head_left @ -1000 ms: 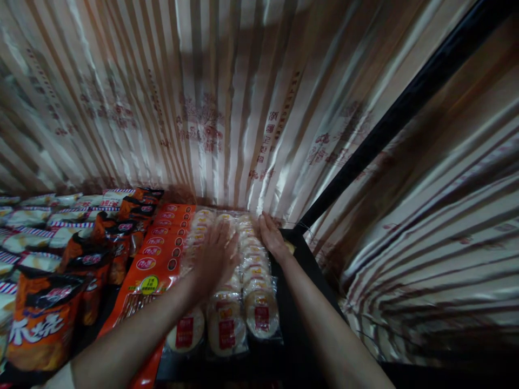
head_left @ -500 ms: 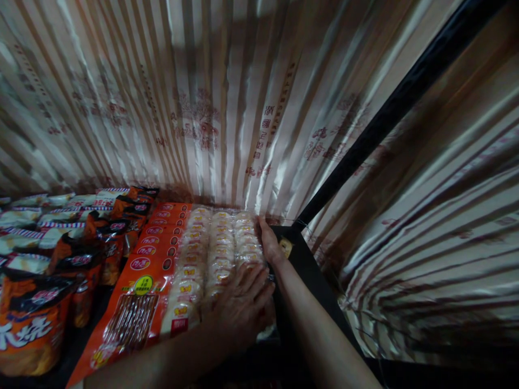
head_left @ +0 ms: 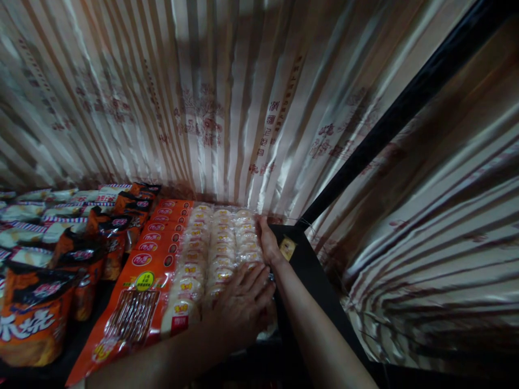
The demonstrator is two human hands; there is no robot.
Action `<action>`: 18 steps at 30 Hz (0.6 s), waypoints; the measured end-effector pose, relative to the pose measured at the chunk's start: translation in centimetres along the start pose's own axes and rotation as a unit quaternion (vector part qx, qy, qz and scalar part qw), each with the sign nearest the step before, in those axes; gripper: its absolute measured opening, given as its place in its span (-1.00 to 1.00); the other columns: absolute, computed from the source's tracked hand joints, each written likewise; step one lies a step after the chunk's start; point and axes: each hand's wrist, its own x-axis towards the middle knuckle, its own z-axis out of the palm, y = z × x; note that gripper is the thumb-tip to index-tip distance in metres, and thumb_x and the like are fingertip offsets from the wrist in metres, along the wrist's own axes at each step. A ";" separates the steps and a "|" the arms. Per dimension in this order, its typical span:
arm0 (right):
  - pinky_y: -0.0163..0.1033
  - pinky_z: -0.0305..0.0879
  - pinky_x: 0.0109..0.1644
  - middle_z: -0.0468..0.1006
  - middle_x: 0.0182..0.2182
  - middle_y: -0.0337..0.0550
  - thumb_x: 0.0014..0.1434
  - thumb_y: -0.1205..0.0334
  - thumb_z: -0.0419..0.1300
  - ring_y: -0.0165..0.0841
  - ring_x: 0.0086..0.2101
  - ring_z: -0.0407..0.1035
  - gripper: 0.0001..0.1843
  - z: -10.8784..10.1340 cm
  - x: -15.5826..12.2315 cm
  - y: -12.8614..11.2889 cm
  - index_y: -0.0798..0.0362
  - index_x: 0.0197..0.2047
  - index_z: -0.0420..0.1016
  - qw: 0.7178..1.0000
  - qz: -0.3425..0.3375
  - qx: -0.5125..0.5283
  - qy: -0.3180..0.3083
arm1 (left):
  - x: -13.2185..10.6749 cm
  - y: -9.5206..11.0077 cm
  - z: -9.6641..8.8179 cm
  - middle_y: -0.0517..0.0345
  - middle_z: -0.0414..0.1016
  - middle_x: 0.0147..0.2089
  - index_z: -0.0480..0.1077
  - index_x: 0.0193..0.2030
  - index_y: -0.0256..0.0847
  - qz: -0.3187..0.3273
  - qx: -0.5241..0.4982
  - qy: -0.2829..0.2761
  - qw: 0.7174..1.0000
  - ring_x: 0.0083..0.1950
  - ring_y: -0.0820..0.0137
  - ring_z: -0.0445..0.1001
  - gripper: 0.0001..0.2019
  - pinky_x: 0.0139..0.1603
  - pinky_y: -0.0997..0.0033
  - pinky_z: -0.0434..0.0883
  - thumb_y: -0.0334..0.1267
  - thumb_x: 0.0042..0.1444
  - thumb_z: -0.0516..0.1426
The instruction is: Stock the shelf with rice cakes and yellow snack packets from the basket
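My left hand (head_left: 243, 297) lies flat, fingers stretched and slightly apart, on the near right part of some clear-wrapped rows of round, pale buns or cakes (head_left: 221, 243). Along the right side of those rows, my right hand (head_left: 267, 241) is held on edge against the outermost packs. It looks stretched out, though its fingers are partly hidden behind the wrapping. Just left of the rows, overlapping orange packets of thin brown sticks (head_left: 132, 313) lie in a line. Neither hand has anything lifted.
Black-and-orange snack bags (head_left: 34, 319) and white packets (head_left: 60, 221) stand in rows at left. A black shelf (head_left: 312, 270) bears a small yellowish patch (head_left: 287, 248). A slanting black post (head_left: 377, 129) rises at its corner before a pleated, printed curtain (head_left: 203, 108).
The view has shifted slightly. Both hands stay in nearly the same place against the wrapped rows, and the packs look unmoved.
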 end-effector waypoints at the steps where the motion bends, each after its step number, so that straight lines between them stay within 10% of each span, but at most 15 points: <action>1: -0.15 0.26 0.10 0.57 -0.14 -0.09 0.15 -0.32 -0.28 -0.26 -0.02 0.38 -0.18 0.0 -0.1 -0.2 0.14 0.11 0.34 1.000 -0.007 0.012 -0.006 | 0.0 0.0 0.0 0.02 0.08 0.33 0.11 0.24 -0.20 0.001 0.001 -0.002 1.000 0.37 0.27 -0.06 -0.51 0.36 0.14 -0.17 -0.05 0.22 -0.12; 12: -0.24 0.07 0.24 0.04 0.28 -0.10 0.21 -0.23 -0.37 -0.35 0.22 0.03 -0.20 -1.2 -3.7 -2.1 0.16 0.30 -0.01 0.998 -0.032 -0.002 -0.047 | -0.2 0.0 0.4 0.02 0.07 0.33 0.12 0.24 -0.18 -0.008 0.000 -0.027 1.000 0.37 0.27 -0.08 -0.50 0.35 0.13 -0.20 -0.01 0.23 -0.15; 18: -0.22 0.11 0.23 0.16 0.23 -0.09 0.21 -0.24 -0.43 -0.33 0.18 0.11 -0.18 -0.6 -4.4 -1.1 0.16 0.32 -0.10 0.996 -0.042 -0.011 -0.073 | -0.1 0.0 0.2 0.00 0.05 0.34 0.11 0.24 -0.20 0.008 0.020 -0.036 0.999 0.37 0.25 -0.09 -0.48 0.35 0.13 -0.20 0.01 0.23 -0.16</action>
